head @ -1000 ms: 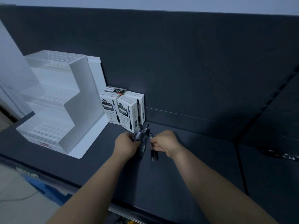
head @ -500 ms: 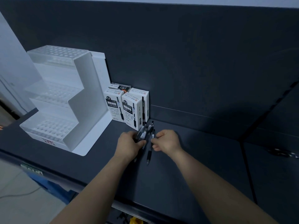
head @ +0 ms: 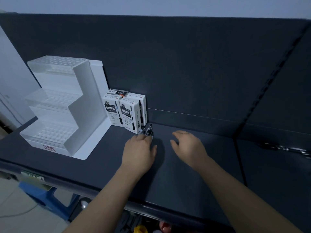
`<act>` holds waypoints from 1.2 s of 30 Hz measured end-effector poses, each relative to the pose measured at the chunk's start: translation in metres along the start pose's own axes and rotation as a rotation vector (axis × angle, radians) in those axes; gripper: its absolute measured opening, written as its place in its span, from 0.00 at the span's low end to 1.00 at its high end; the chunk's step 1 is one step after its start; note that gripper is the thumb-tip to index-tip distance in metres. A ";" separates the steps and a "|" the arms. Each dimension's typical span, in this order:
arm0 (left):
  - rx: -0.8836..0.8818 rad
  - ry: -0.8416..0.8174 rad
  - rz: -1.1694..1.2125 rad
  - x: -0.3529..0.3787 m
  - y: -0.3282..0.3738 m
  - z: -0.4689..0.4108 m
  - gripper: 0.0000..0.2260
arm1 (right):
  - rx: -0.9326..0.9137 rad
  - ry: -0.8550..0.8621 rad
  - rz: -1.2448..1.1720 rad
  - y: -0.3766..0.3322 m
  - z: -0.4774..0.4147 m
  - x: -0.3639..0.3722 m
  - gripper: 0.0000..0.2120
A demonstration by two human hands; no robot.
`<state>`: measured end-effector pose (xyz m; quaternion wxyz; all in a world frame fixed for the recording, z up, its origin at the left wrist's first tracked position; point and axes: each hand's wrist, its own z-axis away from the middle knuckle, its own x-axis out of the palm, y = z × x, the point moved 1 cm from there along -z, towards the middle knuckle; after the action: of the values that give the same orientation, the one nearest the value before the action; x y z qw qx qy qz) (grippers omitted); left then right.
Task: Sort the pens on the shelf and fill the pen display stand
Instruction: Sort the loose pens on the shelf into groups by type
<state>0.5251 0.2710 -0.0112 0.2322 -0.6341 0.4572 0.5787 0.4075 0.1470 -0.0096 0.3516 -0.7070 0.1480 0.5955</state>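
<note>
A white three-tier pen display stand [head: 80,105] sits on the left of the dark shelf [head: 185,174]; no pens show in its holes. My left hand [head: 139,152] grips a bundle of black pens [head: 147,131], whose ends stick out beyond my fingers toward the boxes. My right hand [head: 188,147] hovers just to the right with fingers relaxed and holds nothing. Most of each pen is hidden under my left hand.
Three white pen boxes [head: 124,113] and a dark flat box [head: 118,92] stand against the back panel beside the stand. A chain-like object [head: 286,149] lies on the neighbouring shelf at right. A blue stool [head: 45,197] stands below the shelf edge.
My right hand let go of the pens and moved to the right. My left hand now holds the whole bundle alone, closer to the boxes.
</note>
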 end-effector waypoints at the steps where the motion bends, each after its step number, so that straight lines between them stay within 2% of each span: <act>1: 0.026 0.003 -0.021 -0.001 0.009 0.004 0.13 | 0.001 0.025 0.006 0.006 0.007 -0.003 0.17; 7: 0.146 0.003 -0.023 -0.001 0.070 0.021 0.16 | 0.036 0.144 -0.009 0.042 0.059 -0.027 0.18; 11: 0.232 0.028 0.004 0.006 0.119 0.029 0.16 | 0.085 0.148 0.035 0.079 0.100 -0.050 0.23; 14: 0.292 0.014 0.053 0.013 0.169 0.040 0.18 | 0.141 0.155 0.092 0.117 0.131 -0.071 0.19; 16: 0.338 0.003 0.067 0.021 0.226 0.052 0.19 | 0.193 0.163 0.132 0.161 0.167 -0.091 0.18; 20: 0.341 -0.023 0.109 0.032 0.264 0.063 0.20 | 0.218 0.164 0.120 0.191 0.196 -0.102 0.18; 23: 0.373 -0.052 0.148 0.047 0.321 0.078 0.20 | 0.248 0.154 0.144 0.244 0.230 -0.118 0.22; 27: 0.396 -0.089 0.186 0.067 0.378 0.089 0.18 | 0.290 0.164 0.143 0.299 0.264 -0.130 0.20; 32: 0.438 -0.146 0.165 0.090 0.419 0.086 0.14 | 0.368 0.166 0.148 0.345 0.289 -0.140 0.18; 36: 0.449 -0.218 0.142 0.111 0.437 0.064 0.11 | 0.417 0.173 0.121 0.372 0.293 -0.145 0.20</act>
<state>0.1114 0.0822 -0.0276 0.3739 -0.4669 0.5897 0.5427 -0.0782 0.0508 -0.0048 0.4399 -0.6572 0.3396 0.5092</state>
